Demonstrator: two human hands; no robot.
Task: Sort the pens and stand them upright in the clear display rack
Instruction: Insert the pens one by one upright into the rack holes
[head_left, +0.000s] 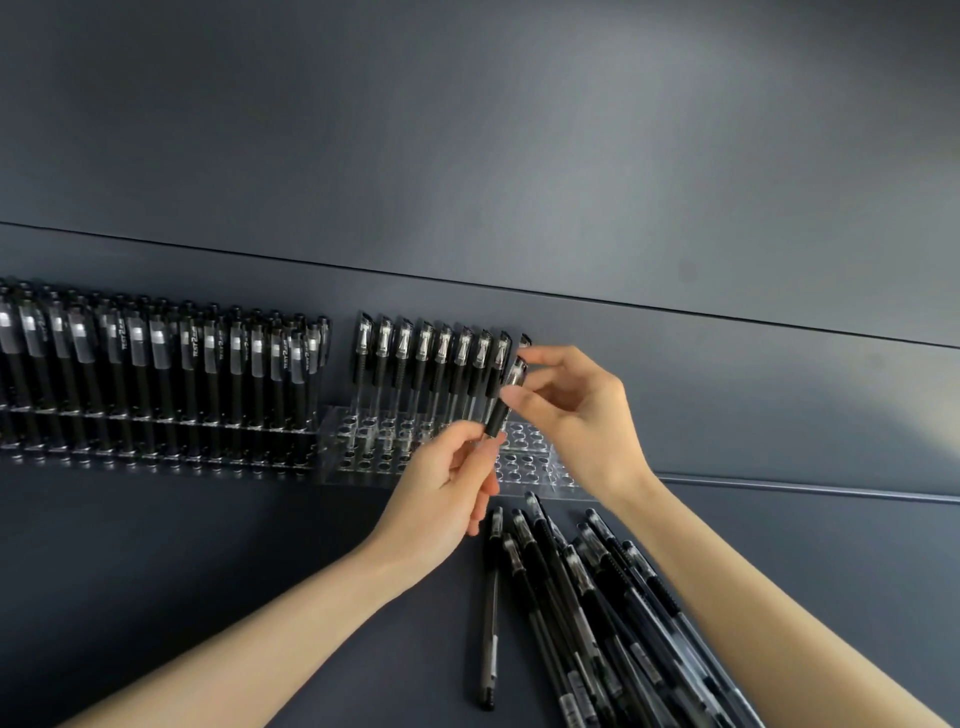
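Observation:
A black pen (500, 410) is held tilted just above the clear display rack (358, 447). My left hand (447, 488) pinches its lower, clear barrel, and my right hand (571, 410) pinches its capped upper end. Behind the pen, several black-capped pens (431, 358) stand upright in the rack's back row. The rack's front holes show no pens in them. A pile of loose black pens (587, 608) lies on the table below my right wrist.
To the left, another rack (156, 423) is packed with several upright black pens bearing white labels. Everything sits on a dark grey table (182, 545) against a dark grey wall (467, 130). One loose pen (491, 613) lies apart at the pile's left.

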